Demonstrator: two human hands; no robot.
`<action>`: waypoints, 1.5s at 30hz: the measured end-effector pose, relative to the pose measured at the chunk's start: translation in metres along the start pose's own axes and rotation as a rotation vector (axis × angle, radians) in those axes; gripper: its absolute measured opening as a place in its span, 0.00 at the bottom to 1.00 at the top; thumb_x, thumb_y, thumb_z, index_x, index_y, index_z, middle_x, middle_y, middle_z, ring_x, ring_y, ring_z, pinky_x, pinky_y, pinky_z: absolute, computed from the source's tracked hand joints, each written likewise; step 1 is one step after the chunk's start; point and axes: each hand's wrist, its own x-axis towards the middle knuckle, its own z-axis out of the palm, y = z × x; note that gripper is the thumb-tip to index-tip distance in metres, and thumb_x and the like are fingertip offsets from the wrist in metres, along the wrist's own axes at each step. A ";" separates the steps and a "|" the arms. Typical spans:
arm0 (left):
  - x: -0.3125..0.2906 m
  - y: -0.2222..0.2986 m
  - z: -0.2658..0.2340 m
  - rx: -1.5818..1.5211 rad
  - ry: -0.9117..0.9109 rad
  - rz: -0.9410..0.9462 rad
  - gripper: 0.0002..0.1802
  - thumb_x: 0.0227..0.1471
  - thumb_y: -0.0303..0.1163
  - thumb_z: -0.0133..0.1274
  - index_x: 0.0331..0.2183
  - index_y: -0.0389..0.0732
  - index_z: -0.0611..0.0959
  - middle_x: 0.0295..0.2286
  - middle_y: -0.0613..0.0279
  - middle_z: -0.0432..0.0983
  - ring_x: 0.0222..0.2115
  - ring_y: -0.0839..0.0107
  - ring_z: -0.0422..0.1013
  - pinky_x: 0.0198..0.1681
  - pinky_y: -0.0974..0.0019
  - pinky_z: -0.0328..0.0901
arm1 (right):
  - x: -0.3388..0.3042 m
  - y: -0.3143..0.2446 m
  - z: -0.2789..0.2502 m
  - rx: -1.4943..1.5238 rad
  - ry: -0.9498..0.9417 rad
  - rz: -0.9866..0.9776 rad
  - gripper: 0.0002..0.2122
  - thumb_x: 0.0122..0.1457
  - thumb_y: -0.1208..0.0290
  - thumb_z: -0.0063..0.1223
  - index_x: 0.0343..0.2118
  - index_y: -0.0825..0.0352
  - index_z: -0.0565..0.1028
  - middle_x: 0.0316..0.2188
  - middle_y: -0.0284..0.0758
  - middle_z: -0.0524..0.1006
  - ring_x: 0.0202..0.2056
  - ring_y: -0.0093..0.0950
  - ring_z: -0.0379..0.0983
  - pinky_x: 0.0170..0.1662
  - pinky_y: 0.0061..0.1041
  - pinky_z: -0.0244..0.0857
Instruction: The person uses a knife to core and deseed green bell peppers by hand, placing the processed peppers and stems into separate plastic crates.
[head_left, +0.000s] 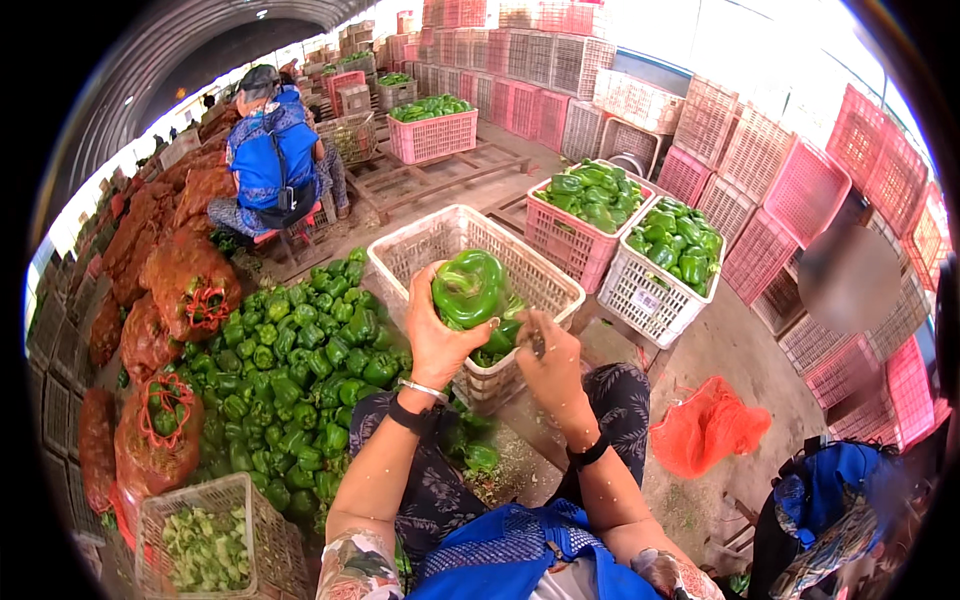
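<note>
At centre frame, the left hand (pixel 432 338) grips a green pepper (pixel 468 288) from below, above a white crate (pixel 420 250) holding a few peppers. Just beside it, the right hand (pixel 552 368) is curled around something small; what it pinches I cannot tell. Right of centre, a pink crate (pixel 560 235) and a second white crate (pixel 640 295) brim with peppers. Lower left, a basket (pixel 260 530) holds pale cuttings, beside a loose pepper pile (pixel 300 370). Red mesh sacks (pixel 185 285) at left partly hide their contents.
</note>
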 end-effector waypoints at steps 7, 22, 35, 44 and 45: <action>0.000 -0.005 0.010 0.205 0.046 0.149 0.41 0.23 0.29 0.66 0.45 0.36 0.69 0.41 0.50 0.68 0.43 0.53 0.66 0.48 0.58 0.62 | -0.008 0.023 0.009 0.038 -0.155 0.021 0.15 0.46 0.81 0.48 0.40 0.74 0.71 0.26 0.48 0.75 0.27 0.40 0.75 0.31 0.29 0.67; -0.015 -0.016 0.013 0.152 -0.037 0.095 0.41 0.22 0.28 0.66 0.45 0.35 0.70 0.41 0.52 0.69 0.44 0.57 0.68 0.49 0.60 0.63 | -0.013 0.042 0.036 -0.064 -0.050 0.117 0.10 0.46 0.78 0.48 0.33 0.73 0.69 0.25 0.52 0.72 0.28 0.52 0.70 0.29 0.39 0.64; -0.016 -0.028 -0.008 -0.944 -0.069 -0.481 0.30 0.35 0.15 0.55 0.46 0.30 0.71 0.38 0.59 0.74 0.36 0.71 0.72 0.41 0.71 0.67 | 0.000 0.087 0.021 -0.301 -0.096 -0.209 0.09 0.39 0.78 0.53 0.27 0.65 0.72 0.25 0.38 0.75 0.27 0.39 0.74 0.28 0.34 0.67; -0.031 -0.073 -0.042 -0.962 0.098 -0.605 0.33 0.38 0.22 0.58 0.50 0.30 0.69 0.38 0.59 0.74 0.37 0.69 0.72 0.44 0.67 0.67 | 0.020 0.047 0.021 0.295 -0.214 0.274 0.25 0.48 0.70 0.58 0.52 0.66 0.70 0.35 0.32 0.79 0.34 0.21 0.74 0.41 0.25 0.67; -0.030 -0.069 -0.037 -0.869 0.015 -0.596 0.34 0.37 0.22 0.59 0.49 0.30 0.69 0.38 0.59 0.73 0.37 0.70 0.71 0.44 0.68 0.66 | 0.024 0.028 0.020 0.367 -0.291 0.208 0.31 0.47 0.69 0.60 0.57 0.64 0.64 0.39 0.35 0.78 0.38 0.22 0.73 0.43 0.25 0.66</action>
